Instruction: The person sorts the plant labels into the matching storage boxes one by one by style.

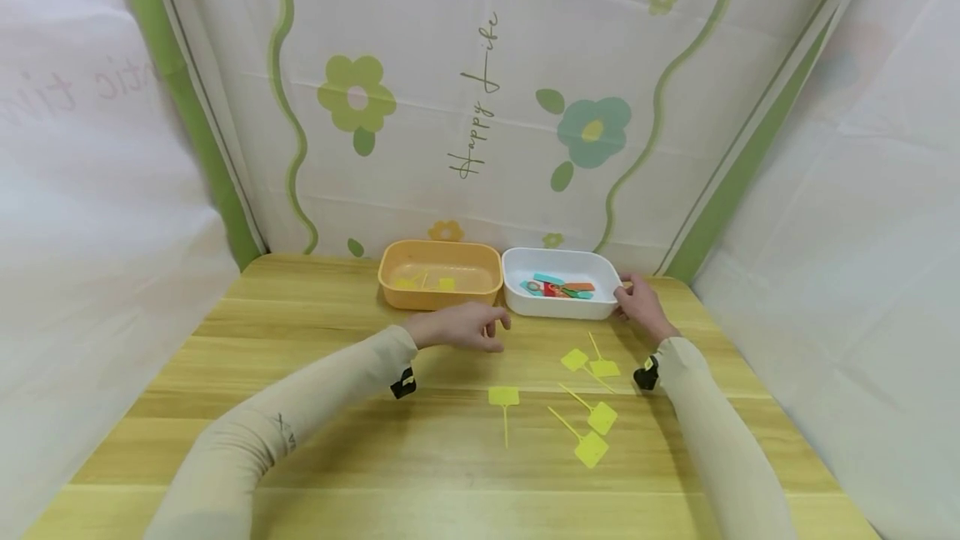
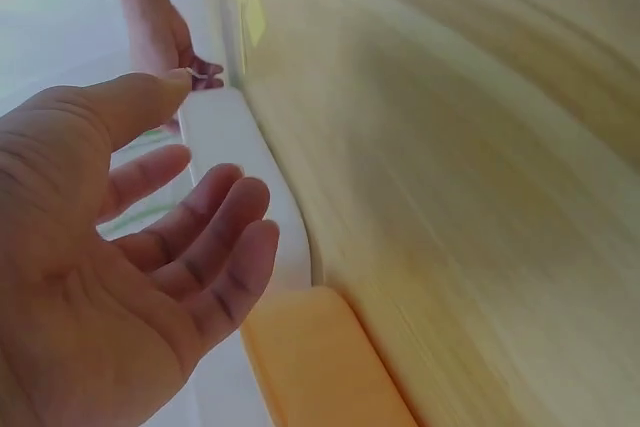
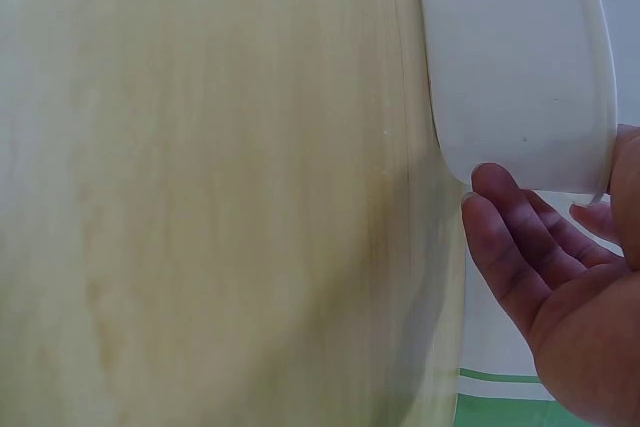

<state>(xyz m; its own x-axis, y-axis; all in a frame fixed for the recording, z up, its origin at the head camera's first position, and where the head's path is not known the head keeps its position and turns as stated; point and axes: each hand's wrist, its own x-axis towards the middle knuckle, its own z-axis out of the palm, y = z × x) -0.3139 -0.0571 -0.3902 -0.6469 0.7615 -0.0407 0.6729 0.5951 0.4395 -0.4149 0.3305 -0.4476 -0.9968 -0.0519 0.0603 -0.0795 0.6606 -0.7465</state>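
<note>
My right hand (image 1: 639, 303) is at the right end of a white plastic bin (image 1: 562, 309), its fingers against the outer wall and its thumb at the rim. In the right wrist view, fingertips (image 3: 492, 177) touch the lower corner of that bin. My left hand (image 1: 467, 326) hovers in front of an orange bin (image 1: 442, 300), palm facing inward, fingers loosely bent and holding nothing. Several yellow plastic plant labels (image 1: 504, 396) with thin stems lie on the table between the arms. A few yellow pieces (image 1: 446, 283) lie inside the orange bin.
Flat coloured pieces (image 1: 579, 286) in red, orange and teal lie in the white bin. Both bins stand side by side at the back edge of the wooden table (image 1: 330, 440). Behind them hangs a white curtain (image 1: 420, 190) printed with flowers, and more fabric encloses both sides.
</note>
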